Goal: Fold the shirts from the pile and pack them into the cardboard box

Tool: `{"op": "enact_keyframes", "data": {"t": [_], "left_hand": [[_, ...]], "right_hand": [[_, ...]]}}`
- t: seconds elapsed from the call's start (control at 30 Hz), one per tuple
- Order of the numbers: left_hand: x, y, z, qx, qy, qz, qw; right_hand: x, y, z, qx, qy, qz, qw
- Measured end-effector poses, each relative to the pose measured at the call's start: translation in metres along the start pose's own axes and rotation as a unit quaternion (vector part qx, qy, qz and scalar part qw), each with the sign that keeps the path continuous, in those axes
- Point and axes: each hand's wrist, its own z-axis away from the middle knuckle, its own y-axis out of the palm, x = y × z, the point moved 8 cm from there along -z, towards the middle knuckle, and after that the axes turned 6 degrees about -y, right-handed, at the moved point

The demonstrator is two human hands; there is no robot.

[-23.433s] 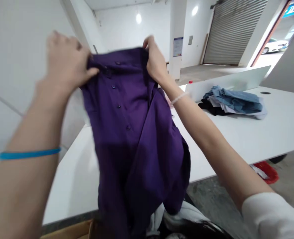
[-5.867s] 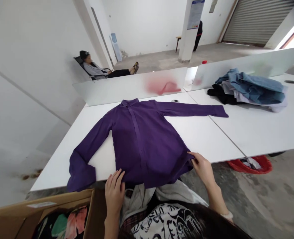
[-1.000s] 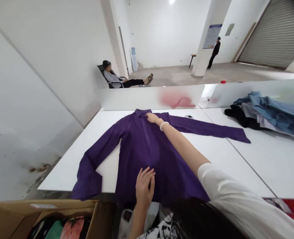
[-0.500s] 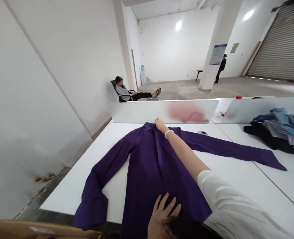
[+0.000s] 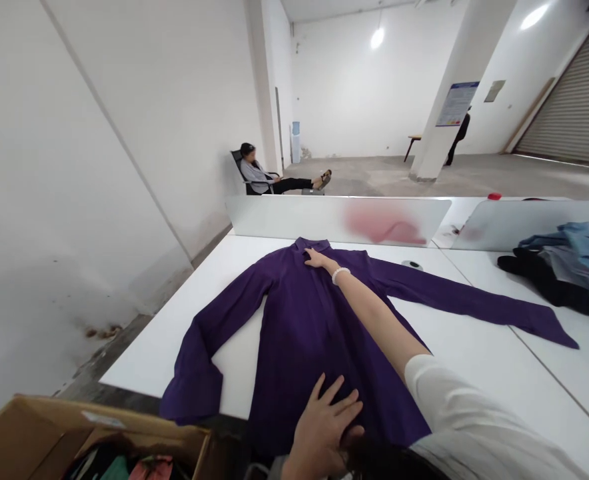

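Note:
A purple button shirt (image 5: 304, 320) lies spread flat on the white table (image 5: 479, 360), its collar at the far side and both sleeves stretched out. My right hand (image 5: 316, 259) reaches across the shirt and rests flat on the fabric just below the collar, a white bead bracelet on the wrist. My left hand (image 5: 324, 420) lies with spread fingers on the shirt's lower part, near the table's front edge. Neither hand grips the cloth.
An open cardboard box (image 5: 94, 443) with clothes stands at the lower left. A pile of blue and black garments (image 5: 564, 267) lies at the right. Frosted dividers (image 5: 334, 220) close the table's far side. One person sits in a chair (image 5: 264, 177) beyond; another stands by a pillar (image 5: 457, 137).
My right hand has slid a little back from the collar toward me. My left hand stays spread on the hem. The view has dropped slightly, showing the box again.

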Motion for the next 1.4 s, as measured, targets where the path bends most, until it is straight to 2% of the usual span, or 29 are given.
{"op": "enact_keyframes", "data": {"t": [0.1,0.2,0.3,0.4,0.47,0.53,0.57,0.63,0.67,0.73,0.77,0.8,0.87,0.93,1.07,1.1,1.17,1.23,1.27,1.3,1.33,1.4], "left_hand": [[-0.005,-0.018,-0.005,0.053,-0.058,0.065,0.995],[-0.008,-0.034,-0.01,0.054,-0.086,0.102,0.99],[-0.01,-0.043,-0.013,0.043,-0.107,0.098,0.989],[-0.006,-0.051,-0.01,0.028,-0.119,0.044,0.991],[0.007,-0.063,-0.003,0.001,-0.137,-0.015,0.991],[0.035,-0.083,0.015,-0.053,-0.19,-0.078,0.977],[0.053,-0.097,0.028,-0.089,-0.233,-0.108,0.962],[0.094,-0.127,0.062,-0.161,-0.337,-0.166,0.913],[0.113,-0.139,0.081,-0.177,-0.387,-0.199,0.883],[0.145,-0.154,0.11,-0.156,-0.459,-0.247,0.839],[0.157,-0.156,0.119,-0.133,-0.472,-0.246,0.836],[0.165,-0.156,0.123,-0.099,-0.47,-0.238,0.844],[0.174,-0.154,0.123,-0.047,-0.463,-0.22,0.857],[0.178,-0.161,0.121,-0.033,-0.486,-0.226,0.844],[0.188,-0.193,0.134,-0.042,-0.626,-0.198,0.753],[0.19,-0.204,0.137,-0.062,-0.655,-0.173,0.733],[0.184,-0.23,0.134,-0.18,-0.676,-0.099,0.708],[0.169,-0.247,0.115,-0.332,-0.624,0.035,0.706],[0.158,-0.248,0.1,-0.376,-0.581,0.122,0.711],[0.147,-0.244,0.079,-0.383,-0.537,0.208,0.722],[0.132,-0.235,0.053,-0.341,-0.497,0.272,0.75],[0.089,-0.206,-0.005,-0.158,-0.382,0.34,0.845]], "right_hand": [[0.02,0.014,0.024,0.045,-0.029,-0.016,0.998],[0.044,0.032,0.066,0.103,-0.073,-0.033,0.991],[0.067,0.048,0.128,0.154,-0.12,-0.049,0.98],[0.082,0.049,0.202,0.144,-0.173,-0.032,0.974],[0.087,0.045,0.253,0.121,-0.207,-0.021,0.971],[0.092,0.046,0.298,0.105,-0.239,-0.049,0.964],[0.093,0.048,0.317,0.092,-0.243,-0.061,0.964],[0.09,0.056,0.341,0.042,-0.199,-0.06,0.977],[0.087,0.062,0.348,0.015,-0.162,-0.048,0.986],[0.083,0.079,0.354,-0.026,-0.091,-0.015,0.995],[0.083,0.086,0.354,-0.038,-0.067,0.001,0.997],[0.083,0.093,0.354,-0.045,-0.053,0.014,0.997],[0.087,0.099,0.35,-0.054,-0.047,0.028,0.997],[0.09,0.098,0.347,-0.056,-0.055,0.032,0.996],[0.091,0.091,0.345,-0.056,-0.073,0.031,0.995],[0.091,0.091,0.345,-0.056,-0.075,0.031,0.995],[0.091,0.09,0.346,-0.058,-0.078,0.029,0.995],[0.092,0.09,0.346,-0.061,-0.077,0.026,0.995],[0.092,0.089,0.346,-0.063,-0.076,0.024,0.995],[0.092,0.088,0.346,-0.065,-0.075,0.022,0.995],[0.093,0.087,0.346,-0.067,-0.073,0.019,0.995],[0.093,0.084,0.347,-0.071,-0.071,0.014,0.995]]}}
